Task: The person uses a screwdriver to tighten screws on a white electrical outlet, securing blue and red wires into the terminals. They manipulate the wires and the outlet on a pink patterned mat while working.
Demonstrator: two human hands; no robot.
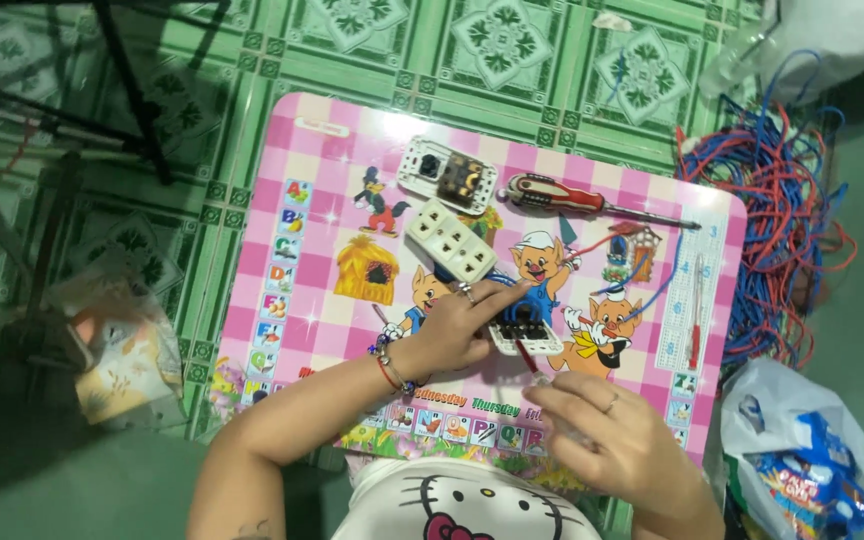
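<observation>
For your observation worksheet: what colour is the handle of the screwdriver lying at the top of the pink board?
Red and black, on the screwdriver; the head view shows it best.

2 hands (452, 335), perhaps 3 socket parts (449, 240), 1 screwdriver (562, 195).

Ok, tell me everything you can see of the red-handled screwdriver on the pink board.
The red-handled screwdriver lies flat near the far edge of the pink cartoon board, untouched by either hand. Its handle looks like glossy red plastic with grey and dark trim; a thin dark metal shaft points to the right in the picture, slightly toward the person. It lies just right of the white switch module, with the tangle of red and blue wires beyond its tip.
</observation>
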